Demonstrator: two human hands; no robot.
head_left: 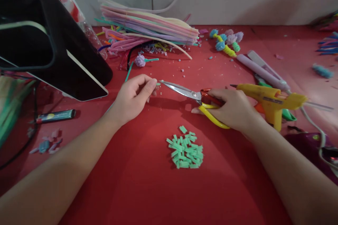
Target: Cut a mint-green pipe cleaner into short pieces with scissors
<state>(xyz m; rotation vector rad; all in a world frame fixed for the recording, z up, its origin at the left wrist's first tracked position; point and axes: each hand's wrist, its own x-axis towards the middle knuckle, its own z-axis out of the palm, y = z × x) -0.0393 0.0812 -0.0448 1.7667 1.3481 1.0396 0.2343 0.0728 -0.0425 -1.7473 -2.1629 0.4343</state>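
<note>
My left hand (134,96) pinches a light green pipe cleaner (158,84) between thumb and fingertips, and just a short end shows past them. How much more of it the hand hides I cannot tell. A pair of scissors (183,90) with red and yellow handles is in my right hand (232,107). Its blades look closed, and their tips point left, right beside the green end. Below and between the hands, a pile of short cut green pieces (186,151) lies on the red table (148,190).
A large black object (87,63) leans in at the left, near a glue tube (56,116). Behind lie bundled pastel pipe cleaners (150,24) and a purple pompom (139,60). To the right are a yellow glue gun (269,98), its cord, and a lilac flat iron (261,70).
</note>
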